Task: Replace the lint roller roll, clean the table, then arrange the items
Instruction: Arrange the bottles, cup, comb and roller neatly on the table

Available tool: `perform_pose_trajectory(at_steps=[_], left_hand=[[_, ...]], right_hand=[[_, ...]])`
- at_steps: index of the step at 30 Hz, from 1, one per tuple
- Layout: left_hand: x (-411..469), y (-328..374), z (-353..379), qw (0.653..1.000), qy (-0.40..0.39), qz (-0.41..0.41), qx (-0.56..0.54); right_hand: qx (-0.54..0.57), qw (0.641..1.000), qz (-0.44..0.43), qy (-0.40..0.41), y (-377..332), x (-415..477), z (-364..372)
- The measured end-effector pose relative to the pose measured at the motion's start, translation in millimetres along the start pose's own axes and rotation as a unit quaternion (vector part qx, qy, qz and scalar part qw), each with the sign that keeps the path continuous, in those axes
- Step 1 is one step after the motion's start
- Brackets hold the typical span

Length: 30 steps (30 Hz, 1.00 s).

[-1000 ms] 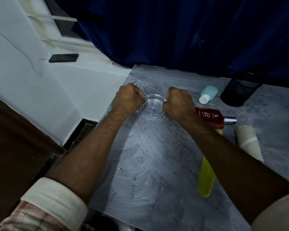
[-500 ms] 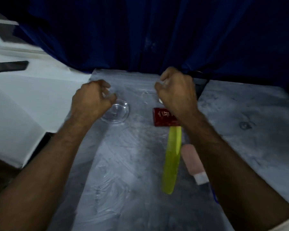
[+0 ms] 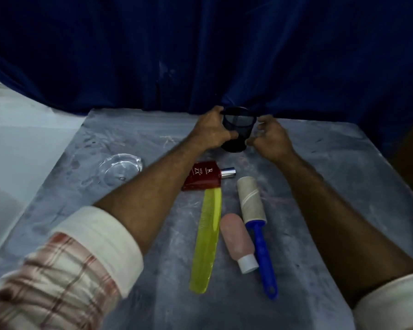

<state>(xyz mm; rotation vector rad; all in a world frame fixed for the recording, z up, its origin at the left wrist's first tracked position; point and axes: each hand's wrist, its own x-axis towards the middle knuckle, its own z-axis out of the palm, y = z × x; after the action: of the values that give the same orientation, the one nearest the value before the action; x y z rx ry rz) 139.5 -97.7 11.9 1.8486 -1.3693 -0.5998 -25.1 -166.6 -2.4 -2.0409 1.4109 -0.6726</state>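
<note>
Far left on the grey table (image 3: 134,234): clear glass dish (image 3: 120,169), empty, well apart from the rest. Centre: red bottle (image 3: 204,176) lying flat, silver cap pointing right; yellow comb (image 3: 206,239) running near from it. Pink bottle (image 3: 238,241) just right of the comb, white cap nearest. Lint roller (image 3: 254,220) beside it, blue handle near, roll far. Far centre: black mesh cup (image 3: 237,129) upright. Left hand (image 3: 211,131) wrapped on its left side, fingers clamped. Right hand (image 3: 271,136) at its right, fingers curled and apart; contact unclear.

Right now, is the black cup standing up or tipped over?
Standing up. The black mesh cup has its open rim on top and its base on the table, with the left hand around its side.
</note>
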Motion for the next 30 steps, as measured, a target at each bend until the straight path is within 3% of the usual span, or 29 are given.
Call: perform_pose_trajectory(at_steps=[3,8,17,23,30], left_hand=[[6,-6,5,1.0,-0.002,0.005,-0.012],[-2,-7,-10,0.998,0.029,0.045,-0.021],[-94,5,-115,0.981,0.136,0.133,-0.05],[-180,-26,-165,0.977,0.173,0.108,-0.064],[-251,-93,-166,0.979,0.185,0.03,-0.08]], right_hand=[[0.029,0.999,-0.029,-0.036,9,5,7],[0.052,0.995,-0.086,-0.012,-4,-6,-6],[0.157,0.97,-0.182,-0.045,-101,-71,-31],[0.177,0.95,-0.229,-0.119,-149,-123,0],[0.126,0.938,-0.251,-0.204,-151,-170,57]])
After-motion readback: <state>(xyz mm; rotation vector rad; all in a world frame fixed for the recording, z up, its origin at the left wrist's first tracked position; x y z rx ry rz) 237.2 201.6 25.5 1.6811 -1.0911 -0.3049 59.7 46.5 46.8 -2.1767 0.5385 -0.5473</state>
